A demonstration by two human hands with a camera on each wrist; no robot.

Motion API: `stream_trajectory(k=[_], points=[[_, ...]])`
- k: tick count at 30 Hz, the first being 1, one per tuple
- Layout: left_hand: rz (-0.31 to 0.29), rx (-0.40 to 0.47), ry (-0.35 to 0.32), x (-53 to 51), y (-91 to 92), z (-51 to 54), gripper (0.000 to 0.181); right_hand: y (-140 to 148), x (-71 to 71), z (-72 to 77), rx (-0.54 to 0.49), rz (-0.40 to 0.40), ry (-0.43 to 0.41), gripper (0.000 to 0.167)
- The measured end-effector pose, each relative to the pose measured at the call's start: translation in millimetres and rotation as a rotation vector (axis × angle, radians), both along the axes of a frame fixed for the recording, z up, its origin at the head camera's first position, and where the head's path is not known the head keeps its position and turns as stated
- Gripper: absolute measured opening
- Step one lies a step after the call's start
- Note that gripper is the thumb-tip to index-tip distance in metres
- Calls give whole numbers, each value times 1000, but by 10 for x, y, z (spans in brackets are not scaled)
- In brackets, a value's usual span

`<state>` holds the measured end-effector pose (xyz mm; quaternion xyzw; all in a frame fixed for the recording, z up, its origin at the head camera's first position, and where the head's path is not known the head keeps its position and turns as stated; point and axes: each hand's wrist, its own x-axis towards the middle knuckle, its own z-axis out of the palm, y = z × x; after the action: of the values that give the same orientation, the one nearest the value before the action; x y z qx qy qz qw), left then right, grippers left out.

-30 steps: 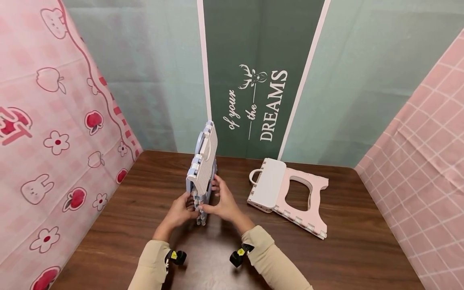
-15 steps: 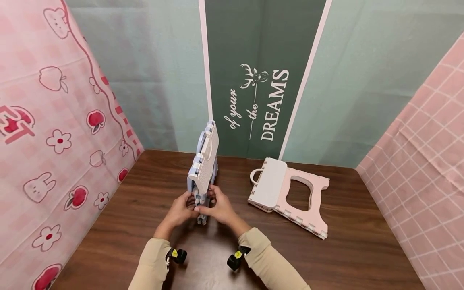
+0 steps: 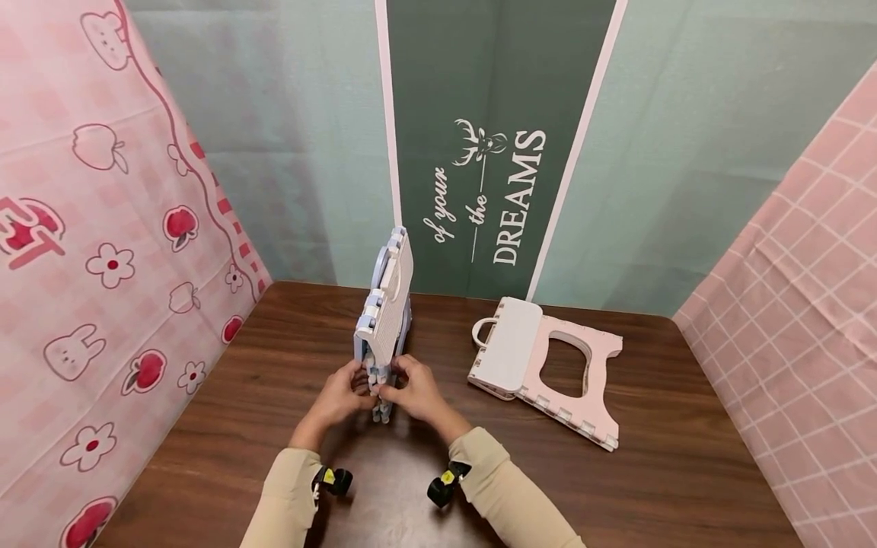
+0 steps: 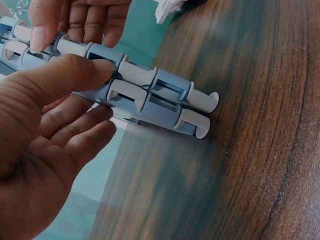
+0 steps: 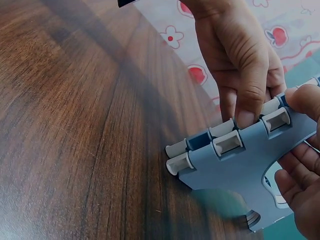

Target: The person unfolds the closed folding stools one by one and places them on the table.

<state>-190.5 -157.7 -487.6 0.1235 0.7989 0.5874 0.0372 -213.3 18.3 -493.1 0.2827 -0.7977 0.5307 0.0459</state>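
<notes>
A folded blue and white step stool point(image 3: 391, 320) stands upright on the table in the head view, its narrow hinged edge towards me. My left hand point(image 3: 340, 396) holds the left side low down; its thumb lies on the hinge knuckles in the left wrist view. From the right side, my right hand point(image 3: 419, 392) grips the same stool, thumb on the near edge. Right-hand fingers point(image 5: 295, 187) sit by the opening in the blue leg panel point(image 5: 235, 170) in the right wrist view. The two leg panels lie close together. The stool's far side is hidden.
To the right, a folded pink and white step stool point(image 3: 510, 346) lies flat on the brown wooden table point(image 3: 658, 472), its handle pointing left. A green cloth point(image 3: 288, 152) hangs behind the table, with pink patterned cloths point(image 3: 137, 304) at the sides.
My right hand has slid slightly down and nearer along the stool, its fingers now lower on the right side. The left hand and the stool stay nearly still.
</notes>
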Motion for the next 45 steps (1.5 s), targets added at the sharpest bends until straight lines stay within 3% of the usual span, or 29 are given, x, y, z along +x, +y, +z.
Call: stream_trajectory(k=[4,8,15,17,20,27,39,45], points=[[0,2,-1,-36,-31,-87,48,-10,3,-3,8,-7,9,31],[0,-1,2,-18,-24,-74,47,-12,9,-9,10,-8,24,31],[-22,9,23,95,40,173,42,-7,9,-33,-12,-10,50,29],[-27,11,26,114,53,190,42,-1,11,-46,-12,-9,50,29],[-40,22,44,109,55,152,42,12,16,-55,-9,-10,54,29],[-40,50,50,-30,-8,-156,44,40,2,-35,-1,-9,85,29],[-8,87,-4,-20,-24,-147,42,30,-14,-1,62,-7,124,27],[-7,110,-21,45,-4,-13,42,43,-28,-25,57,-10,157,26]])
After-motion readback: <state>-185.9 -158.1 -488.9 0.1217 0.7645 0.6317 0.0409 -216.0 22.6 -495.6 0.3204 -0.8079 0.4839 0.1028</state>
